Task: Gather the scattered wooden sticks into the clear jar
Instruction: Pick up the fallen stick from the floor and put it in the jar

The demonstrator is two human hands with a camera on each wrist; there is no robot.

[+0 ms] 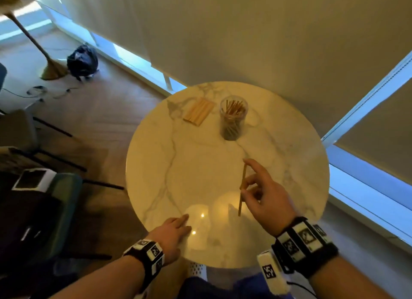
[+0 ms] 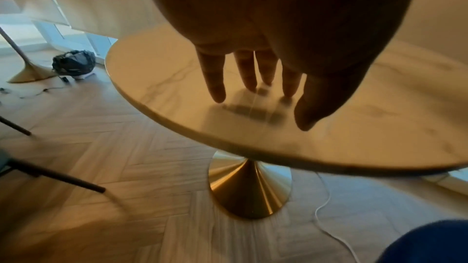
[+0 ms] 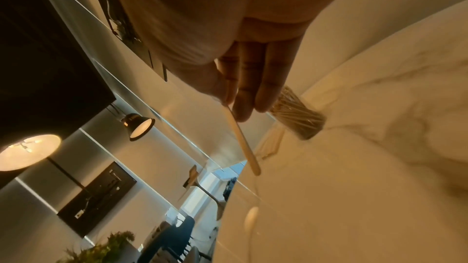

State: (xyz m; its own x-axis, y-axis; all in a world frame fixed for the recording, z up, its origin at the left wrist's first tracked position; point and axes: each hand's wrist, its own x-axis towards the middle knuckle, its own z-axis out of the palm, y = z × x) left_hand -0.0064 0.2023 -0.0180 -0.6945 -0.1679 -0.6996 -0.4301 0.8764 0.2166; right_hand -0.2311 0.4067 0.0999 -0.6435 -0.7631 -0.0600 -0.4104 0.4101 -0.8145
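Only my head view shows the neat pile of flat pale wooden sticks beside the clear round jar of thin sticks, near the round marble table's far edge. My right hand pinches one flat pale wooden stick above the near edge; my left hand rests there, fingers spread.

a round marble bench is standing on a brass cone foot over a herringbone wood floor. a black bag is lying on the floor by the window, beside another brass pedestal. pale roller blinds are hanging behind the bench's far edge. a white cable is trailing over the floor near the foot.
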